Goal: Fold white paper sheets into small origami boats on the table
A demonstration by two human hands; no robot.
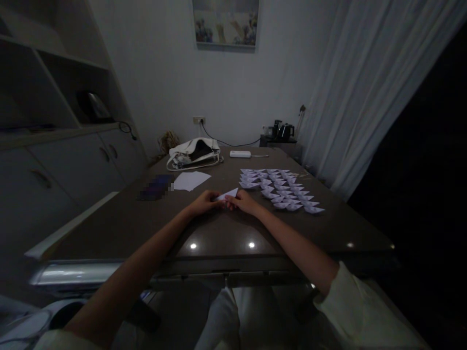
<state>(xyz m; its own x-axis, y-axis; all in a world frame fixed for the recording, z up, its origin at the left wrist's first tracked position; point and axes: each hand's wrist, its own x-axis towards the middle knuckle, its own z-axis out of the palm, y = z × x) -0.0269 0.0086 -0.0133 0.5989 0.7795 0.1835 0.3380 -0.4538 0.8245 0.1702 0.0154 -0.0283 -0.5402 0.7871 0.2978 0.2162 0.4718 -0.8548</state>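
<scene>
From where I stand, everything comes down to a small piece of folded white paper (226, 195) caught between two hands over the near middle of the brown table (219, 238). It lies slantwise, its long axis running from the left hand (205, 202) up and across toward the right, with a sharp tip pointing away from the person and jutting up just beside the right hand (245, 202). The left hand has the lower end, thumb and fingers pinching it from the side; the right hand comes in from the other side, its fingertips pressed to the paper's near face, below that tip. So neither hand has any gap to cross: both touch the paper, the right being the closer to the raised point. How the fingers sit behind the paper I can't tell, nor whether the hands rest on the tabletop. Just beyond the right hand, on its outer side, stand rows of paper boats (280, 187), the nearest ones close to the wrist. Past the left hand, farther from the person, lie some flat white sheets (191, 180), apart from the fingers.
</scene>
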